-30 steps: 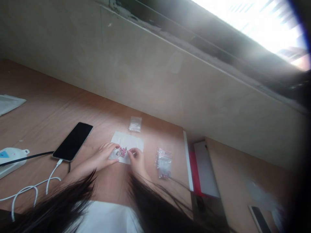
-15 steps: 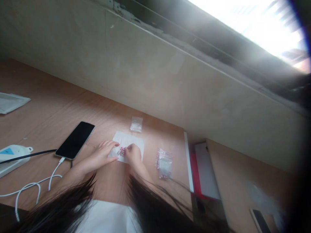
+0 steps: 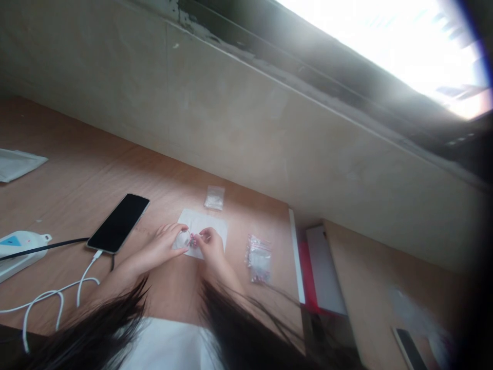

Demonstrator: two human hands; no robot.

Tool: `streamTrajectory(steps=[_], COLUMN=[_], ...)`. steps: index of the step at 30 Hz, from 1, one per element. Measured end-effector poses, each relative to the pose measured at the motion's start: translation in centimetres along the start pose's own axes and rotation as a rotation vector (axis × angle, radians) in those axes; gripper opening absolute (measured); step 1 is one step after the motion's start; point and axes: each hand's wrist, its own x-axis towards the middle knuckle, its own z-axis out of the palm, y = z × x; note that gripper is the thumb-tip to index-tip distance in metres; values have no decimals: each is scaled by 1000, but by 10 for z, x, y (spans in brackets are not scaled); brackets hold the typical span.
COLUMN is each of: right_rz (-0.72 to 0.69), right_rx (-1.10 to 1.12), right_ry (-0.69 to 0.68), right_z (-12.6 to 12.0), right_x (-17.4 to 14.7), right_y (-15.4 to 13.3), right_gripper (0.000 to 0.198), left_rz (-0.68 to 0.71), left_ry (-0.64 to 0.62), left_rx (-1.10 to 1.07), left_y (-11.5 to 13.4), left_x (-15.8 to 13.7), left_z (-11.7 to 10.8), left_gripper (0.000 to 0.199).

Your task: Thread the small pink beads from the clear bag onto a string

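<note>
My left hand [image 3: 168, 241] curls its thumb and fingers around a small clear, whitish container [image 3: 182, 239], which looks round. Its opening faces right, toward a cluster of small pink and dark beads [image 3: 193, 240]. My right hand [image 3: 212, 245] has its thumb and forefinger pinched together at the right side of the beads. What lies between those fingertips is too small to make out. Both hands are over a white sheet of paper [image 3: 217, 224] on the wooden table [image 3: 169, 288].
A small clear bag [image 3: 214, 198] lies beyond the paper, and plastic bags with pinkish edges [image 3: 259, 259] lie to its right. At left are a black-screened phone [image 3: 118, 223], a white cable [image 3: 82, 280], a power strip [image 3: 26, 241] and a white packet [image 3: 21, 163].
The fingers of my right hand have shifted slightly at the beads, and fewer pink beads show. My left hand keeps its hold on the clear container. The view has shifted a little.
</note>
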Motion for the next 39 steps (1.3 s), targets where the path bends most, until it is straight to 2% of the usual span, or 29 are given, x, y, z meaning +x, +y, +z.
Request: streamTrajectory(steps=[2,5,12,16,20,22,25,27,33,39], right_rz=[3,-9,-4,9,-94,-110,-72,-56,-38,-42], right_rx=[-83,-186,-272,-209,-23,-4,-106,-199,-334,-371], right_ry=[59,74,28,9,-37,-23,83,107,87,11], right_z=[2,5,7,5,3,3,6,8,15,13], right_x=[3,5,5,1,-6,-7,-1,4,13,13], right_y=[11,20,22,13,-6,-10,-2,8,20,17], right_gripper=[11,7,7,9,15,15,16,11,5,6], left_rz=[-1,0,-20,-7,5,5,0,-10,-46,-35], left_ry=[6,4,-22,-22,-19,-5,-1,-6,-18,-7], left_rx=[-24,-45,-26,-17,-8,-2,9,12,-9,13], left_y=[4,7,9,5,-2,-5,-5,-3,7,3], left_x=[-2,-5,-4,-2,0,0,0,-1,-4,-3], left_z=[-2,-4,-6,-3,3,5,5,3,-4,-2], left_gripper=[40,39,39,39,38,38,39,40,40,40])
